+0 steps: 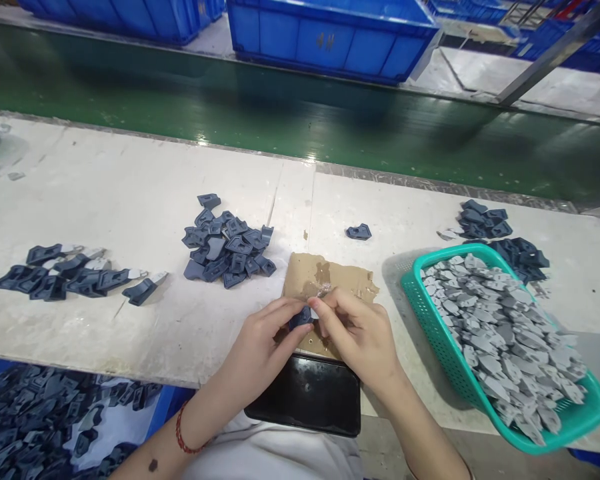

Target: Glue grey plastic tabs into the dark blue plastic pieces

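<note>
Between finger and thumb, my left hand [277,333] grips a dark blue-grey plastic part [301,318] above a piece of brown cardboard [300,272]. My right hand [355,327] pinches a small light-grey piece [315,314] against that part's right side; the fingers mostly cover it. A loose heap of similar dark parts [230,247] lies beyond my left hand. One single dark part [359,231] rests past the cardboard. Right of my right hand, a teal basket [433,360] holds many light-grey pieces [500,333].
Dark parts with pale pieces attached [80,273] lie at the left. More dark parts [520,257] sit behind the basket. A black tray [310,393] is at the table's front edge, and a blue bin [163,410] stands below left. Beyond runs a green conveyor belt [260,113] with blue crates [330,40] behind.
</note>
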`<state>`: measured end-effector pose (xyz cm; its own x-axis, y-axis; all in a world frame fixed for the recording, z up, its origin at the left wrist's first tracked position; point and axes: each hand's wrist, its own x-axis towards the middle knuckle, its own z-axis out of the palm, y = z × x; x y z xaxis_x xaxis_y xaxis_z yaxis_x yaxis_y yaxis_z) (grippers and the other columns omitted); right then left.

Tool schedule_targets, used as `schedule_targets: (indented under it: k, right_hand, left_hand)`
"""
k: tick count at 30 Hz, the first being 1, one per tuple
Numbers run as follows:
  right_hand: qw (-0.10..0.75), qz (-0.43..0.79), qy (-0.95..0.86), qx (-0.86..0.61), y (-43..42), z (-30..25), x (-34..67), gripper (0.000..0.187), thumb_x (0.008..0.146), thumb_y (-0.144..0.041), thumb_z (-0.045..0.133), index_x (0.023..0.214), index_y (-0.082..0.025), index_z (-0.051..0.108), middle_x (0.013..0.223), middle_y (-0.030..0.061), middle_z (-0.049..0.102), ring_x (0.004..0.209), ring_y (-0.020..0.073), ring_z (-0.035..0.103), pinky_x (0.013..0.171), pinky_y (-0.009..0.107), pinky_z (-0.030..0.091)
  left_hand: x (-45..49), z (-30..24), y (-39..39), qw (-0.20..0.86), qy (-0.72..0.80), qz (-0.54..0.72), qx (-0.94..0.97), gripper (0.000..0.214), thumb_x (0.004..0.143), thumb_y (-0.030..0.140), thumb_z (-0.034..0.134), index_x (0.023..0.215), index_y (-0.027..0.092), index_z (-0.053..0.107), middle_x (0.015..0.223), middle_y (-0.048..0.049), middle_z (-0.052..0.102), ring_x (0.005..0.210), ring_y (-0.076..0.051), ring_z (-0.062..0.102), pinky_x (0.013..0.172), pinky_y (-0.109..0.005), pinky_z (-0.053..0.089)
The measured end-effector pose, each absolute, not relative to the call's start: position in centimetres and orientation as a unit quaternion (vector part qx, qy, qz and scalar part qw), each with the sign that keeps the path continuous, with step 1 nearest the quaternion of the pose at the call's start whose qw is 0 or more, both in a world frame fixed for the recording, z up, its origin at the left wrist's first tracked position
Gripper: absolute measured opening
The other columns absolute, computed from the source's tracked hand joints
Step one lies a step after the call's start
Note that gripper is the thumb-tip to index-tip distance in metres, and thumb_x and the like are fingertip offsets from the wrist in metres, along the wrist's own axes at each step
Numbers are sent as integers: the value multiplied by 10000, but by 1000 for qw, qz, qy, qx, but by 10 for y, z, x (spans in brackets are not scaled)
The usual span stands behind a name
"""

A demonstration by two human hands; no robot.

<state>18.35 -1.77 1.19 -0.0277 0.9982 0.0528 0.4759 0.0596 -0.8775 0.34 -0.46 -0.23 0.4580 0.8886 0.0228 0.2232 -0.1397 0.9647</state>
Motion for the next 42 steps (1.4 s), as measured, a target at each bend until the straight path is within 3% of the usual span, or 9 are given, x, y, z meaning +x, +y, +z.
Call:
schedule_targets:
  k: [4, 8, 14, 20, 25, 30, 32, 38, 42]
  right_hand:
    - [352, 361, -630, -590, -16, 11, 182, 402, 1031, -368, 546, 662, -226, 473, 516, -61, 522, 458, 93, 491, 502, 222, 364]
    - [349, 347, -640, -590, -14, 12, 181, 378, 1039, -382, 539, 698, -228, 487, 532, -68, 514, 467, 98, 499, 518, 220, 373]
    - [292, 146, -749, -577, -11, 18, 183, 387, 1085, -301, 419, 753, -203, 594, 681, 21, 695, 610, 156, 654, 586, 248, 397]
    - [206, 83, -788, -574, -10, 20, 179, 493, 1107, -270, 314, 794, -181, 684, 711, 51, 758, 647, 196, 733, 571, 285, 387]
    - [208, 115, -776, -584, -13, 28, 173, 502, 1109, -279, 299, 815, -178, 694, 723, 56, 760, 635, 194, 721, 562, 289, 377]
    - [290, 280, -690, -601, -22, 52, 190, 549, 1106, -390, 312, 688, -210, 618, 679, 17, 687, 642, 159, 657, 606, 258, 435]
    - [292, 235, -643, -668, -25, 61, 214, 489, 1077, -442, 365, 758, -217, 661, 754, 36, 705, 709, 190, 661, 642, 287, 455]
    - [5, 0, -577, -817, -37, 52, 304, 451, 980, -433, 378, 1097, -185, 736, 1114, 213, 667, 1065, 435, 615, 869, 543, 502]
    - [-81, -10, -573, -815, -42, 36, 325, 411, 965, -348, 383, 1135, -181, 719, 1105, 215, 619, 1096, 452, 602, 860, 529, 520]
  left_hand:
    - [2, -4, -5, 507, 394, 333, 691, 258, 1027, 245, 575, 1252, 229, 701, 1245, -82, 728, 1006, -184, 697, 767, -241, 547]
    - [2, -4, -5, 514, 404, 328, 682, 237, 1021, 233, 582, 1227, 220, 698, 1123, -53, 733, 835, -140, 669, 693, -222, 528]
    - [2, -4, -4, 516, 413, 320, 679, 217, 1020, 265, 580, 1184, 189, 700, 1141, -67, 717, 760, -128, 624, 663, -234, 505]
    - [-1, -4, -6, 511, 397, 323, 690, 203, 1030, 242, 552, 1165, 178, 690, 1077, -64, 723, 843, -153, 659, 720, -244, 523]
    - [-2, -4, -8, 491, 385, 332, 707, 213, 1036, 231, 544, 1199, 167, 665, 1130, -84, 726, 1008, -178, 693, 861, -258, 552]
    - [-2, -1, -11, 446, 377, 383, 715, 160, 1015, 217, 586, 1161, 204, 650, 1110, -56, 727, 1013, -165, 700, 865, -233, 560]
    - [-5, 1, -12, 406, 403, 406, 712, 205, 1006, 207, 595, 1206, 228, 637, 1109, -40, 733, 999, -160, 703, 857, -231, 564]
    - [-47, 6, -9, 173, 483, 427, 745, 239, 981, 220, 620, 1215, 258, 648, 1091, -40, 737, 1046, -215, 696, 943, -347, 574]
    - [-97, 1, 4, -8, 590, 380, 712, 249, 983, 341, 607, 1193, 240, 695, 1136, -107, 740, 1134, -328, 684, 987, -499, 558]
